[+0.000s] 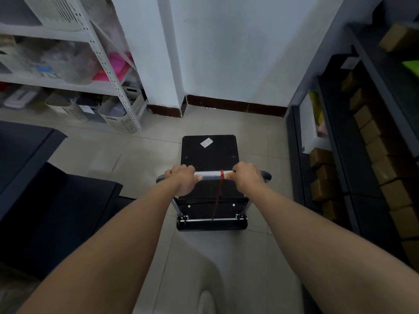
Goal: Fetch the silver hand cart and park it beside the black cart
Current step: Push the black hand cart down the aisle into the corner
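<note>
Head view shows left hand (pixel 182 177) and right hand (pixel 246 175) both wrapped around the crosswise handle bar (pixel 210 175), the silver hand cart's black deck (pixel 209 152) stretching straight ahead of them toward the wall.

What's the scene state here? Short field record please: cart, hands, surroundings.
cart: hand cart, black deck, silver handle bar, standing on tiled floor
deck load: nothing but a white sticker
cord: red cord tied on the bar, hanging down
left hand: closed around the bar's left part
right hand: closed around the bar's right part
left side: white shelving with baskets
right side: dark shelving with brown boxes
ahead: white wall
black cart: cannot tell
</note>
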Demonstrator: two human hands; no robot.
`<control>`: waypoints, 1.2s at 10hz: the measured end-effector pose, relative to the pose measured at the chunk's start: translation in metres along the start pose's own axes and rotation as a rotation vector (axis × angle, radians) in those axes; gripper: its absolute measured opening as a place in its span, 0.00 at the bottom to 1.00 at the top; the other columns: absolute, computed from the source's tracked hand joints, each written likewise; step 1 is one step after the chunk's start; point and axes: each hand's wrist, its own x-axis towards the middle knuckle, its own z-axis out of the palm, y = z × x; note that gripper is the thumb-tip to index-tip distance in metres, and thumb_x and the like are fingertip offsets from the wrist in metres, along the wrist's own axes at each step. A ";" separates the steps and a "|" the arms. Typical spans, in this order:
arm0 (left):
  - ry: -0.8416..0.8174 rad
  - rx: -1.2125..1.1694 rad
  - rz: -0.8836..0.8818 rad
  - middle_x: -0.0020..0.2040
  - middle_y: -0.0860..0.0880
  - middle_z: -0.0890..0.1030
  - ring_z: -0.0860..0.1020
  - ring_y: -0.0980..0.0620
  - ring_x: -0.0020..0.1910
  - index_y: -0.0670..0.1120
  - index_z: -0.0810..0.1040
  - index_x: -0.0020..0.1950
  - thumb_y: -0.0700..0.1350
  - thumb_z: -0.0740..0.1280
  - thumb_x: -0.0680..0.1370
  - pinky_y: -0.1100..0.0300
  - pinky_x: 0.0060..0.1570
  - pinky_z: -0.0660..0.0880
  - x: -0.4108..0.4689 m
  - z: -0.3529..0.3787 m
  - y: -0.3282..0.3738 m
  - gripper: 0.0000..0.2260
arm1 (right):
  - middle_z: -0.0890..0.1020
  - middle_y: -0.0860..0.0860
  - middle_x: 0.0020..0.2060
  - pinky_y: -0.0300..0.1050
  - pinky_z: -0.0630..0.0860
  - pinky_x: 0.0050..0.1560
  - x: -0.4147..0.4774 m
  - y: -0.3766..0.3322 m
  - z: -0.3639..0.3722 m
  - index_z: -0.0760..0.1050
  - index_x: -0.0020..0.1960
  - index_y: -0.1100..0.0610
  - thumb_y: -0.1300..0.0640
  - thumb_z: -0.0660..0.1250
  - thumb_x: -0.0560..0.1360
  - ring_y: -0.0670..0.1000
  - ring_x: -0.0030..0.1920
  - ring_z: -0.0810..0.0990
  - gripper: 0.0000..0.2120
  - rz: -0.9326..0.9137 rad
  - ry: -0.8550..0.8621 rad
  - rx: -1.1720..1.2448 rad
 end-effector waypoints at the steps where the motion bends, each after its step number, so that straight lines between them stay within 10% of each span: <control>1: 0.006 -0.003 0.007 0.62 0.44 0.70 0.68 0.44 0.62 0.45 0.68 0.63 0.54 0.50 0.83 0.50 0.62 0.63 0.011 -0.006 -0.004 0.16 | 0.76 0.55 0.44 0.48 0.74 0.47 0.011 -0.004 -0.005 0.75 0.53 0.58 0.63 0.65 0.77 0.56 0.51 0.78 0.06 0.005 0.004 -0.021; 12: 0.015 -0.078 -0.099 0.59 0.44 0.72 0.69 0.44 0.59 0.46 0.68 0.62 0.54 0.49 0.83 0.48 0.62 0.65 0.182 -0.098 0.052 0.17 | 0.77 0.55 0.50 0.52 0.76 0.57 0.206 0.036 -0.104 0.74 0.55 0.57 0.59 0.67 0.76 0.56 0.53 0.76 0.08 -0.111 -0.025 -0.032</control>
